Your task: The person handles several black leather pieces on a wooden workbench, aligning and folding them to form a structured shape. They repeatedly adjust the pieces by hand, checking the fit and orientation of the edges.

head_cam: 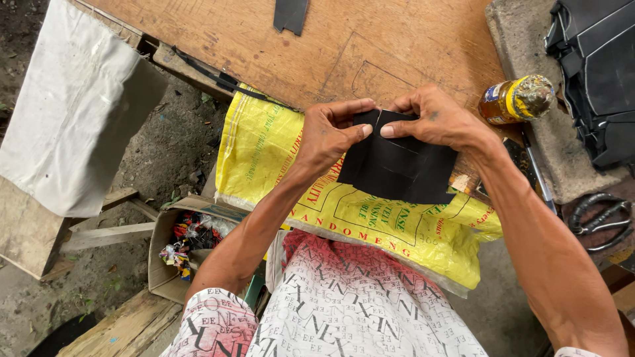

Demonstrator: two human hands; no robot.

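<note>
Over the near edge of the wooden worktable (370, 46), both hands meet on a black sheet piece (397, 165) with faint scored lines, held just above a yellow woven sack (278, 152) draped off the table edge. Left hand (331, 129): wrist bent, knuckles up, thumb and forefinger pinched on the piece's top left edge, other fingers curled under. Right hand (436, 119): same pinch on the top edge, thumb tip nearly touching the left thumb, fingers folded over the top. Both forearms run in from the bottom, over a lap in white-and-red lettered fabric (357, 304). Right of the hands, an amber bottle (516, 99) with a yellow cap lies on its side, near the right wrist. Black scissors (602, 221) rest far right, well apart. A black bag (595, 73) sits top right. Another dark strip (291, 14) lies at the table's far edge. Left, below the table: grey cloth (73, 106) over boards and an open cardboard box (178, 248) of coloured scraps on the dirt ground.
</note>
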